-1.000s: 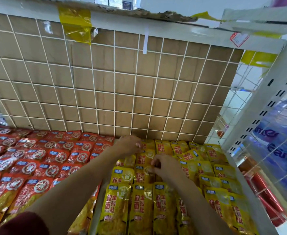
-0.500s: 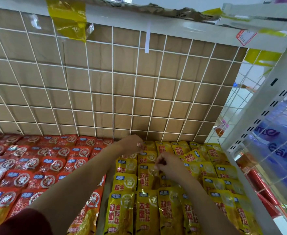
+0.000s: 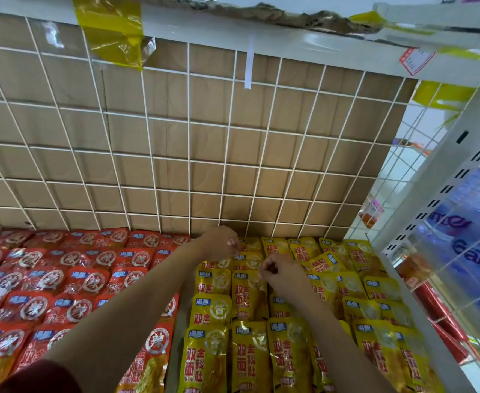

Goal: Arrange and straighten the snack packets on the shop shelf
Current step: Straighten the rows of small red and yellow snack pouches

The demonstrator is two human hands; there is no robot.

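Right hand: fingers curled, seemingly pinching the top edge of one of the yellow packets, second row from the back edge of the shelf. Left hand: fingers curled at the rearmost yellow row, close against the wire grid; cannot tell whether it holds anything.

Over the last second both hands have barely shifted: same back rows, same curl. My reading is that fine tidying at the rear is under way and unfinished, since yellow packets near the back right corner lie skewed.

Red packets fill the left half in overlapping rows.

Room: the grid blocks the back edge and a wire side panel closes the right edge. The free way out is upward and toward the front edge.
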